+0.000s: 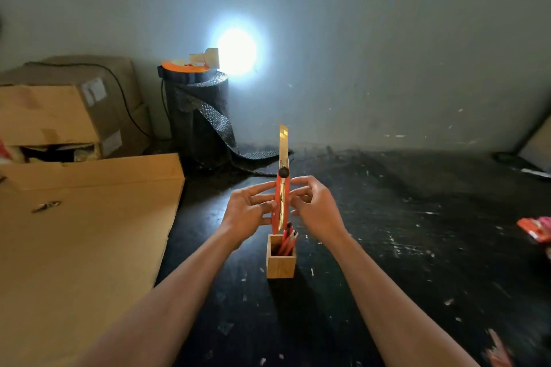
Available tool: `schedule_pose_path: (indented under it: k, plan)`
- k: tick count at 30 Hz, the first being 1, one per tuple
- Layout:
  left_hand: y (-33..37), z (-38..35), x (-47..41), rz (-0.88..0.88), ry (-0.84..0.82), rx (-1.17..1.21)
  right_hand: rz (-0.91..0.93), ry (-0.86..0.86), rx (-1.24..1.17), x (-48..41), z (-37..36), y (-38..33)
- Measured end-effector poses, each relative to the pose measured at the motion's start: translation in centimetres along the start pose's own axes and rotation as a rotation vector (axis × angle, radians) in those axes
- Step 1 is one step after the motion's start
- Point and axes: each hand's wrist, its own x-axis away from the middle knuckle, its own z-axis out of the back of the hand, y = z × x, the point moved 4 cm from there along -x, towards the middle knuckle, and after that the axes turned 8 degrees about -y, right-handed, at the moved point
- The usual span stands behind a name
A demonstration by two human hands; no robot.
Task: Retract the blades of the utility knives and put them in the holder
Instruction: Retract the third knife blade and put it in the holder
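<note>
An orange utility knife [281, 202] stands upright between both hands, its long blade [283, 143] fully extended and pointing up. A black knob sits where blade meets handle. My left hand [249, 210] grips the handle from the left. My right hand [316, 207] touches it from the right with thumb and fingertips. Directly below stands a small square wooden holder [281, 264] on the dark table, with several red knives [288, 240] sticking out of it. The held knife's lower end hangs just above the holder's rim.
A large flat cardboard sheet [80, 244] covers the table's left side, with cardboard boxes [59, 110] behind it. A roll of black mesh [198, 116] with a bright lamp on top stands at the back. Red packaging [536, 228] lies at the right edge.
</note>
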Motion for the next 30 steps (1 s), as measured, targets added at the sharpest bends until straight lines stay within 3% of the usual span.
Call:
schedule_pose_path:
  k: [7, 14, 30]
  plan:
    - [2.9, -0.5, -0.8, -0.031, -0.018, 0.012, 0.173, 0.070, 0.211, -2.3, 2.4, -4.2]
    - [3.8, -0.2, -1.0, -0.062, -0.009, -0.017, 0.215, 0.085, 0.216, -2.6, 2.4, -5.2]
    - [4.4, 1.0, -1.9, -0.026, 0.025, 0.068, 0.116, -0.055, 0.245, -0.8, 0.6, -4.0]
